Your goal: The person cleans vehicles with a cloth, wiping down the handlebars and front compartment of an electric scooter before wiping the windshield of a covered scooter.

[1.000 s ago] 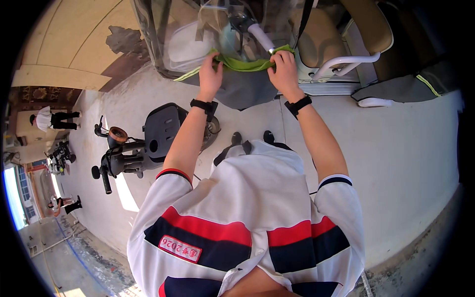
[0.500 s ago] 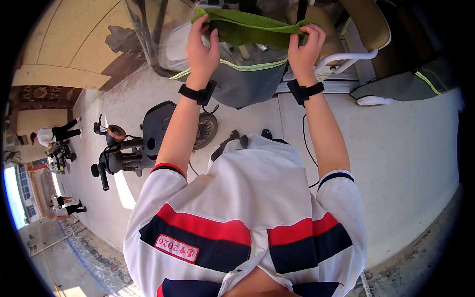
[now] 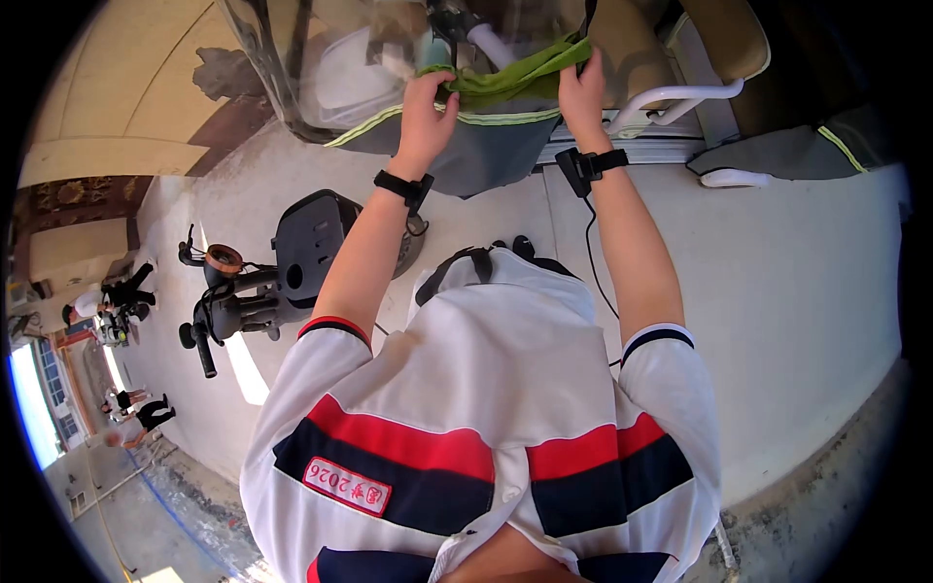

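Observation:
A green cloth (image 3: 505, 82) is stretched between my two hands at the top of the view, in front of a clear plastic sheet (image 3: 335, 73) with a grey lower part (image 3: 476, 155). My left hand (image 3: 426, 115) is closed on one end of the cloth. The other end is pinched by my right hand (image 3: 583, 97). Below the cloth runs a yellow-green reflective strip (image 3: 374, 124) along the sheet. Each of my wrists wears a black strap with a small device.
A dark scooter (image 3: 267, 272) stands at the left. At the upper right are a tan seat (image 3: 724, 39) and a white armrest (image 3: 680, 94). Two people (image 3: 126, 287) (image 3: 146, 416) are at the far left. A cable hangs beside my right arm.
The cloth has come lower and is more bunched. My left hand has moved right and down, and my right hand slightly left and down, both keeping hold of the cloth.

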`<act>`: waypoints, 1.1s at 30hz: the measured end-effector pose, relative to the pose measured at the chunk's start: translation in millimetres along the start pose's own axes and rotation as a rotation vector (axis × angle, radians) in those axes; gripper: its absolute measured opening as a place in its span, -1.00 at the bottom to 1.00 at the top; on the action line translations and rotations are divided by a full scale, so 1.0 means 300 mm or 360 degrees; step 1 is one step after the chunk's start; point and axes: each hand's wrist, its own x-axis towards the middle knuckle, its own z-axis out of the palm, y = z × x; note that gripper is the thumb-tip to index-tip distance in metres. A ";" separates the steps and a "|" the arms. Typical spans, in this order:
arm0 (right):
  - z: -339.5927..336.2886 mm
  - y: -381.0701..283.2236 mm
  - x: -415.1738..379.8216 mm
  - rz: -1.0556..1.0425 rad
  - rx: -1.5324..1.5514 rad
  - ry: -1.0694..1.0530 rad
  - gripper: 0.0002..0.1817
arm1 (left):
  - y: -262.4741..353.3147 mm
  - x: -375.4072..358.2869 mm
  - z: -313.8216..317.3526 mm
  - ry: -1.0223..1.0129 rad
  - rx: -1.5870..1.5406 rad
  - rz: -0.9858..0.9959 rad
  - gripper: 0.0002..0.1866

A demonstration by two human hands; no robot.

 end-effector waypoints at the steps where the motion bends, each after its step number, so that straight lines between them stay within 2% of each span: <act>1: -0.010 0.002 -0.013 0.0017 0.0016 -0.0017 -0.61 | 0.003 -0.008 0.001 0.0011 0.0003 0.0022 -0.70; 7: -0.075 0.096 -0.116 0.0046 -0.0055 -0.0057 -0.66 | -0.004 -0.049 0.021 -0.0089 0.0022 0.0237 -0.65; 13: -0.144 0.154 -0.226 0.0185 -0.0230 -0.0162 -0.68 | -0.001 -0.104 0.082 -0.0537 -0.0236 -0.0037 -0.59; 19: -0.232 0.171 -0.296 0.0286 -0.0234 -0.0298 -0.66 | -0.030 -0.135 0.162 -0.0774 -0.0230 -0.0243 -0.59; 22: -0.275 0.162 -0.306 0.0263 -0.0207 -0.0397 -0.64 | -0.032 -0.135 0.182 -0.0712 -0.0332 -0.0274 -0.61; 26: -0.297 0.150 -0.255 0.0370 0.0101 -0.0361 -0.70 | 0.033 -0.084 0.158 -0.0539 -0.0549 -0.0166 -0.66; 28: -0.294 0.109 -0.176 0.0298 0.0297 -0.0307 -0.73 | 0.093 -0.020 0.142 -0.0451 -0.0576 -0.0063 -0.67; 29: -0.287 0.080 -0.139 0.0361 0.0527 -0.0255 -0.74 | 0.120 0.007 0.140 -0.0371 -0.0570 -0.0034 -0.66; 32: -0.281 0.010 0.016 0.0457 0.0672 -0.0232 -0.72 | 0.196 0.086 0.147 -0.0106 -0.0553 0.0006 -0.64; 33: -0.271 0.020 0.074 0.0225 0.0770 -0.0313 -0.66 | 0.221 0.102 0.145 -0.0023 -0.0550 -0.0012 -0.64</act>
